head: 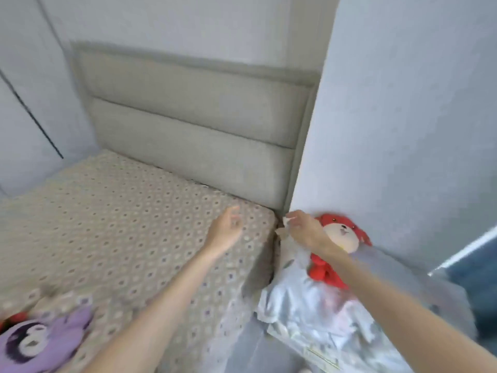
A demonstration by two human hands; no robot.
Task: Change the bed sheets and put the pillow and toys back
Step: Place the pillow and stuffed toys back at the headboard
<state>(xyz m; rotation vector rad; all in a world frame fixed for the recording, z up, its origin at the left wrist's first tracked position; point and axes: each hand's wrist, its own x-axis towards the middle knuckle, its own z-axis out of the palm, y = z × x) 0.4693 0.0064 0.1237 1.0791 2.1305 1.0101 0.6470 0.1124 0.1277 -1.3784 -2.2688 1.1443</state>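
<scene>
Beside the headboard (193, 122), against the wall (403, 117), the right hand (306, 232) pinches a corner of the white cloth (295, 302) heaped under the red plush toy (341, 234), while the left hand (226, 230) hovers loosely open and empty over the patterned sheet (121, 224).

Right hand (305, 231) on pale fabric (292, 253)

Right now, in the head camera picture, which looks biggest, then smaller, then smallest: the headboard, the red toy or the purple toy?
1. headboard, by far the largest.
2. purple toy, but it sits nearer the camera and the picture's edge cuts it off, so its place over the red one is unsure.
3. red toy, partly hidden.
</scene>
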